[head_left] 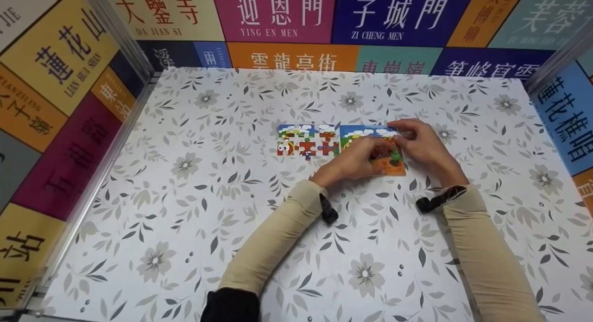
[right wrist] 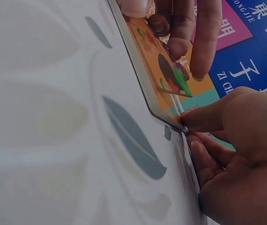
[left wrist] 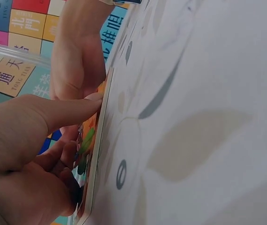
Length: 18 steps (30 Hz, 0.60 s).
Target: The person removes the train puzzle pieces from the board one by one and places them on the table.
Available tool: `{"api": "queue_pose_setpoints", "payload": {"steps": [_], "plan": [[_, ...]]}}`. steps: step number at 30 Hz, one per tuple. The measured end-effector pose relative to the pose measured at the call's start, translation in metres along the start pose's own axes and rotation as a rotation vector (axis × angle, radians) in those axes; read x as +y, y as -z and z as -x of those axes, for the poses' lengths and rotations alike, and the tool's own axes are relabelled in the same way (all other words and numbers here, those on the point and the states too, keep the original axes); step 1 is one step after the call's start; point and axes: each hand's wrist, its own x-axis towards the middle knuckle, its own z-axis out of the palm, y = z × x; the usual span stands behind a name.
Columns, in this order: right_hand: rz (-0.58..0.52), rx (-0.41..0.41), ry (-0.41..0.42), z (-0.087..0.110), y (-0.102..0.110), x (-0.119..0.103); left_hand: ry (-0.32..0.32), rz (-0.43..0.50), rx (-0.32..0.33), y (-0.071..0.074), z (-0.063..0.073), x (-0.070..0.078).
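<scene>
A flat picture board (head_left: 394,169) with blue sky and orange ground lies on the table under both hands. My left hand (head_left: 354,159) is over its middle, thumb (left wrist: 72,112) at the near edge and fingers curled above. Those fingers hold an orange puzzle piece (right wrist: 159,65) with a green leaf, its straight edge raised at a slant over the board. At the right end my right hand (head_left: 424,143) pinches the board's corner between thumb and finger (right wrist: 203,119). Left of the board, joined puzzle pieces (head_left: 306,148) show clouds and a round-eyed face, with an uneven lower edge.
White cloth with grey flowers and leaves covers the table (head_left: 185,211). Colourful panels with Chinese lettering (head_left: 278,16) stand along the back and both sides. Dark straps (head_left: 329,211) hang at the wrists below the beige sleeves (head_left: 273,238).
</scene>
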Motion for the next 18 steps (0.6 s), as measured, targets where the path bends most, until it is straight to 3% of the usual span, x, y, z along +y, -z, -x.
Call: {"api": "queue_pose_setpoints", "payload": {"steps": [9, 18], "plan": [[0.011, 0.001, 0.036, -0.0005, 0.0001, 0.0026, 0.002, -0.043, 0.018, -0.0004, 0.0011, 0.0032], [0.003, -0.008, 0.025, -0.001, -0.0003, 0.003, 0.0, -0.021, 0.023, -0.0012, 0.0, 0.0032]]}}
